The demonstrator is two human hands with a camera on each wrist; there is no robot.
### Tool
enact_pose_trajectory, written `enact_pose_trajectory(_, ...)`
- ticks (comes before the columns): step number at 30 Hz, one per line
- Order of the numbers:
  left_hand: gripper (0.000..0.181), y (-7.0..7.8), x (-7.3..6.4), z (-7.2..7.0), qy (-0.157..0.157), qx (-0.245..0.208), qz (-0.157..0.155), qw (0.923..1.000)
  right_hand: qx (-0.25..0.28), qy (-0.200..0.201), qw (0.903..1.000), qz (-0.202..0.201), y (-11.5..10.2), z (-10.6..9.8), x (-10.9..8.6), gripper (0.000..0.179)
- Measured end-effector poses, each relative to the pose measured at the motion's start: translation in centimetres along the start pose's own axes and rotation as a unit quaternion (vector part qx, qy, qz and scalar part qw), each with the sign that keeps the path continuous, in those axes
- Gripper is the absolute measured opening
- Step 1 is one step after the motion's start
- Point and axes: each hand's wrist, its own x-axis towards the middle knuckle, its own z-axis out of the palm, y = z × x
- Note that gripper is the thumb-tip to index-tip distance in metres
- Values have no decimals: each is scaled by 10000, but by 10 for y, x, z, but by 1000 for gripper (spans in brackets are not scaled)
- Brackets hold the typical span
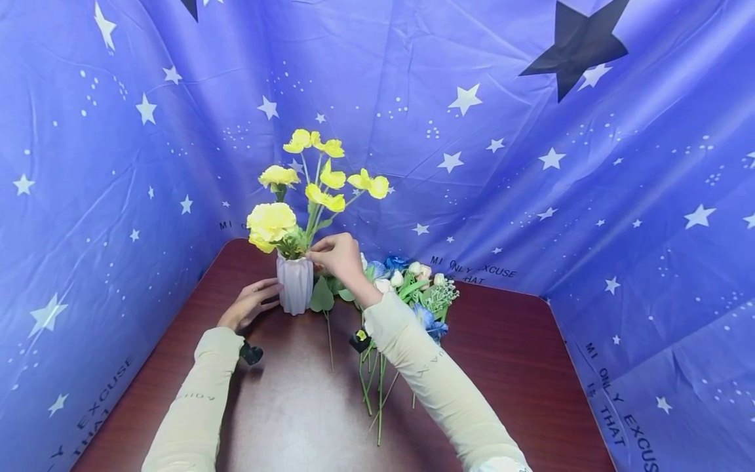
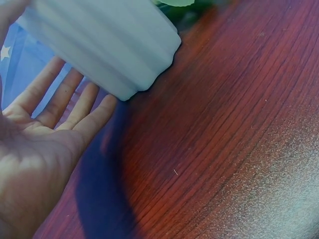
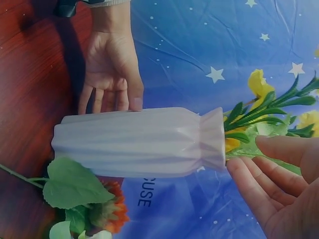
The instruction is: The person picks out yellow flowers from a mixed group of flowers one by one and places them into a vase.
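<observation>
A pale, fluted vase [image 1: 295, 288] stands upright on the table, holding yellow flowers. Two full, ruffled blooms [image 1: 272, 223] sit low on its left, while thin-stemmed yellow flowers [image 1: 326, 198] rise higher to the right. My left hand [image 1: 250, 304] touches the vase's left side with fingers extended, as the left wrist view also shows. At the vase mouth, my right hand [image 1: 340, 257] pinches a yellow flower's stem among green leaves [image 3: 269, 130]. The fingers partly hide the stem there.
Right of the vase lies a pile of blue and white flowers [image 1: 398, 278], stems pointing toward me. An orange flower [image 3: 115, 206] and a broad green leaf [image 3: 72, 184] lie close beside the vase. Star-patterned blue cloth [image 1: 413, 131] surrounds the brown table [image 1: 501, 367].
</observation>
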Motion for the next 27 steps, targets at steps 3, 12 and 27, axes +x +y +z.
enact_pose_trajectory(3,69,0,-1,0,-34,-27,-3,10000,12,21,10000,-19,0,-5,-2,12)
enact_pose_trajectory(12,66,15,-12,1,-136,131,196,9996,552,-48,9984,-66,-1,-31,-10,18)
enact_pose_trajectory(27,38,94,-59,27,3724,-2426,2247,8672,2515,830,9643,2,31,-108,-40,26)
